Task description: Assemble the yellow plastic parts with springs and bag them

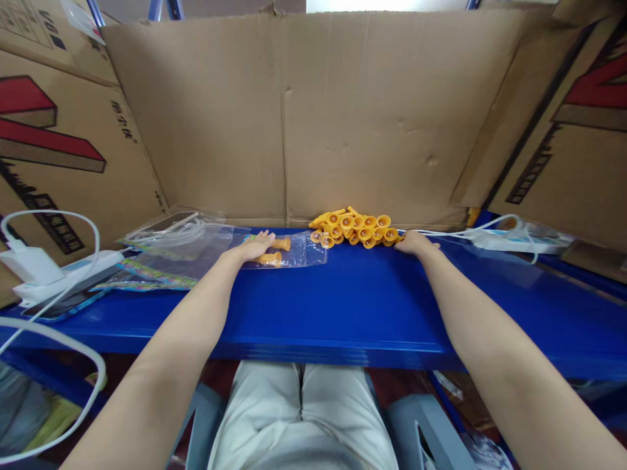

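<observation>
My left hand [255,247] lies with fingers stretched out on a clear plastic bag [308,253]. Inside that bag are yellow horn-shaped pieces [269,259], partly under the hand. Right of it, a pile of similar yellow horns [360,225] is stacked with most flared ends facing me. At the pile's right end, my right hand [416,243] touches the outermost horns, its fingers apart and partly hidden. I see no horn lifted in either hand.
More clear bags with colourful edges [161,261] lie at the left. A power strip [73,274] with a white charger and a phone [66,305] are beyond them. Another power strip [519,240] is at the right. Cardboard walls [372,117] enclose the blue shelf [333,313].
</observation>
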A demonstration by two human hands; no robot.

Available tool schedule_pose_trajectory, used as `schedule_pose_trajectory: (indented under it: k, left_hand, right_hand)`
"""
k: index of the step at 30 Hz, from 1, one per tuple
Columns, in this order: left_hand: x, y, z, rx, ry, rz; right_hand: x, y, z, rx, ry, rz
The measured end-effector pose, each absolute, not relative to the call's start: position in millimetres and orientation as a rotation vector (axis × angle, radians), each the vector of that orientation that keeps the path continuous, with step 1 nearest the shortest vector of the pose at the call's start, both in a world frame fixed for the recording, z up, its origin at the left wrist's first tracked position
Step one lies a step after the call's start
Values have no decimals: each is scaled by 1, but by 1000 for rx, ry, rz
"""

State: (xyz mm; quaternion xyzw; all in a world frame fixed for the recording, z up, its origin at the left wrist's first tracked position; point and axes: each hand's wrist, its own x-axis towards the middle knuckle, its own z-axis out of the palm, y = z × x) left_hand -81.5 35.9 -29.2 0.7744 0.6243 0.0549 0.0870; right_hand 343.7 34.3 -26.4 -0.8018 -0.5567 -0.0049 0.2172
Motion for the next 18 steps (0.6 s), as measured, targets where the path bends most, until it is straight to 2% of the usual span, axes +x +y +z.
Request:
schedule_pose_trajectory:
  k: [3, 18]
  left_hand:
    - [-80, 35, -28, 2316, 1883, 132]
    - [-73, 19, -19, 2283, 1879, 133]
  right_hand:
    - [338, 30, -26, -2318, -1480, 40]
    - [335, 34, -10, -1601, -1026, -259]
